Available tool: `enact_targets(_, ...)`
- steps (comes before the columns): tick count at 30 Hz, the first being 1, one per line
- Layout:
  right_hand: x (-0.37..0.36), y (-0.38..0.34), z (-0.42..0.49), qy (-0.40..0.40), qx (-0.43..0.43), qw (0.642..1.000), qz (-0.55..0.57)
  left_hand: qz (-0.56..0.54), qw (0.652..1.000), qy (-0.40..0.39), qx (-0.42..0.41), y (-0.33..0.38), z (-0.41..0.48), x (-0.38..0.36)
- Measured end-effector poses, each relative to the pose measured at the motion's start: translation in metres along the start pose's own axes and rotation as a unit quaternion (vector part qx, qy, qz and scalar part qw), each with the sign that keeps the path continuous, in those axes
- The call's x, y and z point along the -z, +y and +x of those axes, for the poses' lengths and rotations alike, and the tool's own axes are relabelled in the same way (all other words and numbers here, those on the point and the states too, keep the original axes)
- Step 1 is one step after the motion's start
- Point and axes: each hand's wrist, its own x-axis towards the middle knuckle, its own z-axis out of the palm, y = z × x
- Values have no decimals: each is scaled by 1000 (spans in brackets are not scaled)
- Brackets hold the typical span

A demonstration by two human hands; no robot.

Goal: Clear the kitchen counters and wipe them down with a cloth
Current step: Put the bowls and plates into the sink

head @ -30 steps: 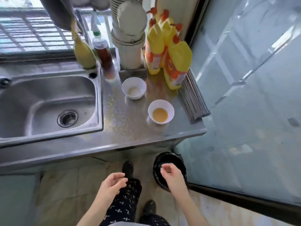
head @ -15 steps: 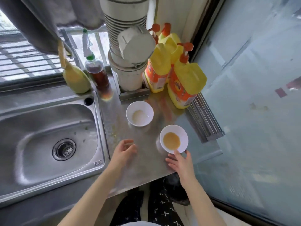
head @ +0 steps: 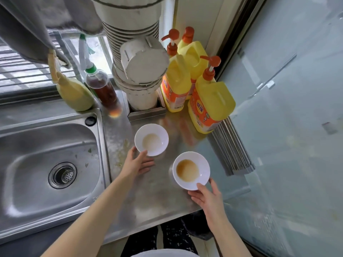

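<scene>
While pinching rims of pale-stained round white bowl [head: 151,139] (left hand [head: 138,164]) and brown-stained round white bowl [head: 191,170] (right hand [head: 207,198]) on stainless steel counter [head: 167,206], treat clearing as barely begun, wiping pending.

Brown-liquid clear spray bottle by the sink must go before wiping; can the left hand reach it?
Probably yes: only bare steel counter lies between the left hand, touching a white bowl, and the spray bottle.

Steel sink [head: 27,182] w/ round drain [head: 62,175] at left, fat white ribbed duct pipe [head: 130,21] at back, 3 yellow pump jugs [head: 211,102] just right of it, barred window [head: 18,69] behind sink, frosted glass panel [head: 297,145] on right.
</scene>
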Motion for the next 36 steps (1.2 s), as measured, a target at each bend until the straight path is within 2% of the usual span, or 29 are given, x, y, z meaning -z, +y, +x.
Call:
enact_targets(5,1,-16,-1,-45,21,997,-57,-33,999,15,-13,0,-6,-5)
enact_targets(12,-16,-35,-4,-136,81,972,-173,-75,987,117,-78,-15,-66,29)
enact_targets(18,-60,-35,-6,-242,97,926,-272,-123,954,245,-123,-44,-127,90)
enact_targets(23,-120,-16,-21,-298,95,893,-325,-173,924,314,-131,-67,-160,149)
enact_targets(26,-161,4,-36,-312,75,889,-326,-193,910,346,-121,-78,-166,189)
enact_targets(30,-219,32,-57,-322,38,895,-305,-191,911,349,-112,-76,-164,245)
enact_targets(36,-297,63,-83,-300,41,910,-282,-120,959,240,-87,-45,-136,316)
